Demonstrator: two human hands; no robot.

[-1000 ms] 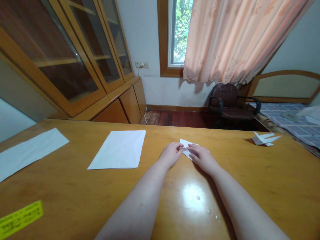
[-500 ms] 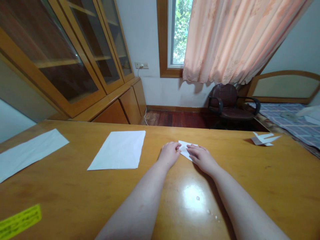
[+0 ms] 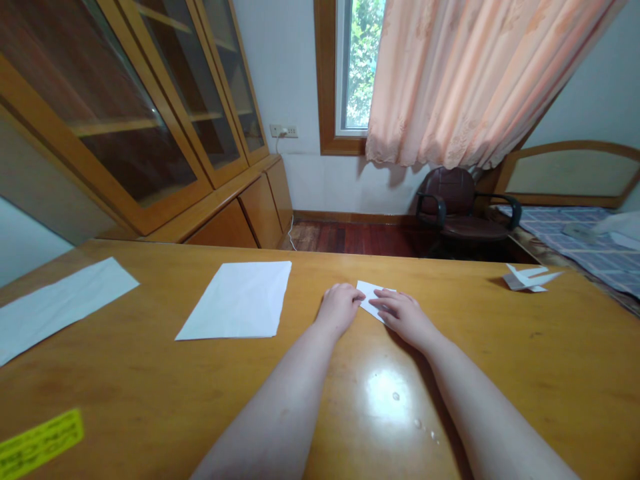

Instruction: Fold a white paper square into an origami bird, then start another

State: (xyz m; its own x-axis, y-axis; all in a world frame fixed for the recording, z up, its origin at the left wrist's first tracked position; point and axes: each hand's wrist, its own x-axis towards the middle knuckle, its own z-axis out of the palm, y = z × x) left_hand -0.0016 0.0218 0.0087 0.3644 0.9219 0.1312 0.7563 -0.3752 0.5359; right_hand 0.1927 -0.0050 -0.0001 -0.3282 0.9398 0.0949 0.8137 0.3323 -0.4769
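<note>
A small folded piece of white paper (image 3: 369, 291) lies on the wooden table between my two hands. My left hand (image 3: 340, 308) is closed at its left edge, thumb and curled fingers together on the paper's rim. Across the right part of the paper rests my right hand (image 3: 403, 315), its fingers stretched out and a little apart, pressing it flat. My palm and fingers cover the paper's right side.
A larger sheet of white paper (image 3: 237, 300) lies left of my hands, and a long paper strip (image 3: 60, 303) is farther left. A folded paper figure (image 3: 529, 279) stands at the right. A yellow label (image 3: 43, 441) is near the front left of the table (image 3: 200, 400).
My left thumb and fingertips have shifted slightly at the paper's left edge, and more of its surface shows. The right fingers have moved slightly left over it.
</note>
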